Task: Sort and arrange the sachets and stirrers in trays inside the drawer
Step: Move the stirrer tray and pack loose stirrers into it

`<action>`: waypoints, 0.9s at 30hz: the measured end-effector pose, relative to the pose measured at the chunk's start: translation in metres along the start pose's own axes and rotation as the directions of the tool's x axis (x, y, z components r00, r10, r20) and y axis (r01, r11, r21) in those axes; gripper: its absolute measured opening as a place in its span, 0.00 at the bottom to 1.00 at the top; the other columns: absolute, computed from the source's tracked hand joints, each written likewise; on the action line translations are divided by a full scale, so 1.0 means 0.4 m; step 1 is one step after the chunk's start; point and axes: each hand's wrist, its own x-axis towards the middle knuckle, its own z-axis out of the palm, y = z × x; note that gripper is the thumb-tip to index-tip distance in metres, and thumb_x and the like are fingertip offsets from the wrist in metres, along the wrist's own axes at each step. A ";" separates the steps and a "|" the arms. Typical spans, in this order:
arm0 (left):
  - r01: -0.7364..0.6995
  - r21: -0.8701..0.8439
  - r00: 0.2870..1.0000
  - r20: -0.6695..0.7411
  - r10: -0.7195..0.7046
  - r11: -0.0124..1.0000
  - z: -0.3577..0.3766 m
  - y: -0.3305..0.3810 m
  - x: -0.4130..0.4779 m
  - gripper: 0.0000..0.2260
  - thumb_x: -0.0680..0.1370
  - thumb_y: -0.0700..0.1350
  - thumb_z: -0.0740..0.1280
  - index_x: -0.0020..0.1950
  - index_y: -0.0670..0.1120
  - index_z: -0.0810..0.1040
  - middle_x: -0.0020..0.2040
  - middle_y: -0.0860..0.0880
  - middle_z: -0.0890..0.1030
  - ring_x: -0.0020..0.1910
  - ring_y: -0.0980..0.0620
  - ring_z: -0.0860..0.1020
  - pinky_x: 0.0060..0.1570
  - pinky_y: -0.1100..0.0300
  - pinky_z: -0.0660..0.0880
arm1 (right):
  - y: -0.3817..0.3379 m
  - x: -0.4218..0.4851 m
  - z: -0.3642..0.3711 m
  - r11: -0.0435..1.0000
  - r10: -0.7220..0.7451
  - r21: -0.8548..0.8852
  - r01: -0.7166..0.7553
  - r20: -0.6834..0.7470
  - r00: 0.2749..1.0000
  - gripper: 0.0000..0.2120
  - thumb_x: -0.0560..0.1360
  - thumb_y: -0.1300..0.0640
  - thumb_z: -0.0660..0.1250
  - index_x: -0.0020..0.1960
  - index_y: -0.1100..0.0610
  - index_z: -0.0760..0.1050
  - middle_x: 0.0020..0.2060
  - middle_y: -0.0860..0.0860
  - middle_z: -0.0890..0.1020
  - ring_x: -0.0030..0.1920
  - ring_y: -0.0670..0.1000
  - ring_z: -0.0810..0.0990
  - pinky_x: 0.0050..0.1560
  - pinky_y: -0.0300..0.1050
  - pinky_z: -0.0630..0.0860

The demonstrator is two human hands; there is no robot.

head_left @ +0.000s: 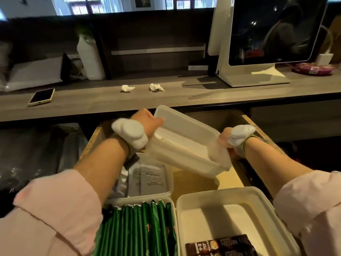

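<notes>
Both hands hold a translucent white tray (pixel 184 133) tilted above the open drawer (pixel 193 180). My left hand (pixel 145 121) grips its far left end and my right hand (pixel 226 136) grips its right end. Pale, flat packets lie inside that tray. Below, a tray of grey sachets (pixel 147 179) sits at the drawer's left. In front of it stands a tray packed with green stick sachets (pixel 140 230). At the near right, a wide white tray (pixel 203 202) holds dark brown coffee sachets (pixel 221 245).
A grey counter (pixel 166 97) runs above the drawer with a phone (pixel 41 96) at the left and two crumpled tissues (pixel 142 87). A white-framed screen (pixel 273 34) stands at the right. Dark bags (pixel 36 154) lie left of the drawer.
</notes>
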 end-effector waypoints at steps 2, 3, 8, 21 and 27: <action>0.044 0.082 0.999 -0.026 -0.042 0.996 -0.072 -0.009 0.011 0.08 0.76 0.47 0.64 0.52 0.44 0.73 0.46 0.44 0.75 0.48 0.41 0.77 0.51 0.49 0.78 | -0.033 -0.017 0.055 0.991 -0.022 0.137 0.010 0.087 0.996 0.15 0.79 0.62 0.57 0.61 0.69 0.73 0.51 0.62 0.80 0.45 0.59 0.80 0.45 0.55 0.81; 0.062 0.125 0.997 -0.050 -0.056 0.990 -0.109 -0.023 0.010 0.05 0.76 0.45 0.64 0.47 0.44 0.73 0.45 0.43 0.75 0.45 0.41 0.76 0.44 0.51 0.78 | -0.058 -0.024 0.089 0.986 -0.041 0.165 0.021 0.119 0.992 0.15 0.79 0.61 0.57 0.58 0.69 0.75 0.50 0.62 0.82 0.46 0.60 0.81 0.47 0.56 0.82; 0.176 0.195 0.977 -0.152 -0.147 0.965 -0.230 -0.122 0.009 0.05 0.77 0.43 0.63 0.41 0.47 0.69 0.37 0.45 0.72 0.35 0.44 0.73 0.33 0.56 0.72 | -0.169 -0.051 0.205 0.974 -0.182 0.179 0.138 0.263 0.947 0.15 0.81 0.60 0.55 0.60 0.67 0.75 0.39 0.58 0.82 0.39 0.56 0.82 0.41 0.50 0.80; 0.259 0.445 0.955 -0.252 -0.157 0.857 -0.146 -0.228 -0.014 0.25 0.76 0.48 0.64 0.73 0.45 0.66 0.70 0.39 0.69 0.68 0.37 0.69 0.65 0.48 0.69 | -0.186 -0.016 0.301 0.661 -0.373 -0.656 0.365 0.135 0.918 0.25 0.79 0.41 0.55 0.28 0.54 0.69 0.33 0.52 0.77 0.36 0.53 0.75 0.41 0.43 0.73; -0.101 0.071 0.994 -0.026 0.103 0.992 0.016 -0.062 -0.016 0.18 0.77 0.45 0.62 0.68 0.51 0.72 0.65 0.49 0.76 0.62 0.47 0.75 0.56 0.61 0.68 | -0.118 0.051 0.161 0.880 -0.298 -0.314 0.356 0.220 0.929 0.09 0.78 0.52 0.63 0.40 0.53 0.73 0.32 0.49 0.80 0.30 0.48 0.78 0.34 0.40 0.77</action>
